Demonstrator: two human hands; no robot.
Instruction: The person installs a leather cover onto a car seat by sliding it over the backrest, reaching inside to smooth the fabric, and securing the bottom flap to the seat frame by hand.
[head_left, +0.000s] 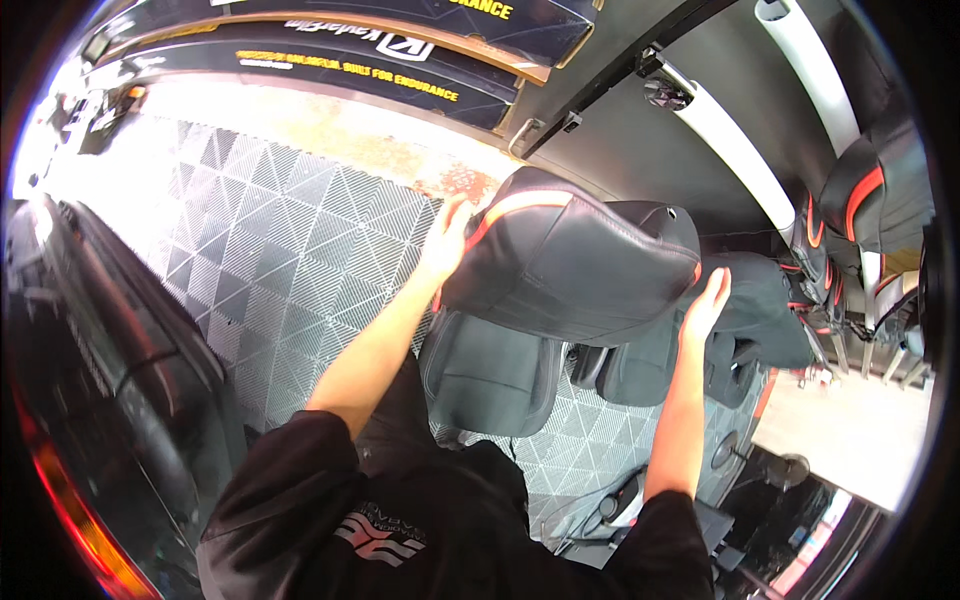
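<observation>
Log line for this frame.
left hand: open, at left edge of black seat part | right hand: open, at right edge | nearby: tiled floor, white tubes

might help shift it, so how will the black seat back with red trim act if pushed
The black seat back would probably hold its shape, as it looks full and padded between the left hand and right hand. Its smooth, shiny covering may feel a bit slippery.

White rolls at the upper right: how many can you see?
2: one white roll is above the right hand in the picture; the other white roll is farther right, nearer the rim. More may be hidden behind the red-trimmed upholstery at right.
</observation>
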